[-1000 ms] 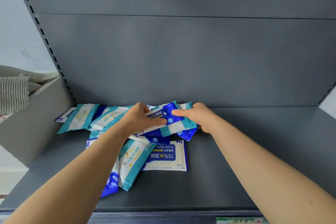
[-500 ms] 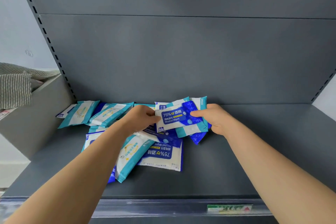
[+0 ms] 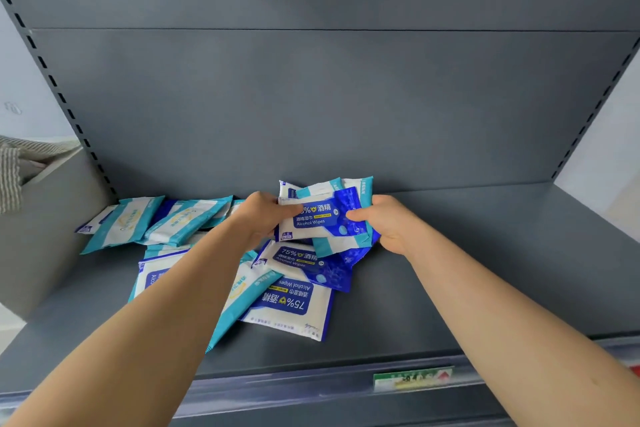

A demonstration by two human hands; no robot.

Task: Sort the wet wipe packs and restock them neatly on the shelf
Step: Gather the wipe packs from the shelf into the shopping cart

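A bundle of wet wipe packs is held between both hands, lifted above the grey shelf. Its front pack is white and dark blue, marked "Alcohol Wipes"; teal-edged packs show behind it. My left hand grips the bundle's left end, thumb on the front. My right hand grips the right end. Below lie two more blue alcohol packs, one upside down. Teal-and-white packs lie in a loose heap at the back left.
The shelf's dark grey back panel rises right behind the bundle. A price rail with a green label runs along the front edge. A grey box with striped cloth stands to the left. The shelf's right half is bare.
Both hands have lifted the bundle a little up and to the right, turning its front face more upright towards me. The packs lying on the shelf have not moved.
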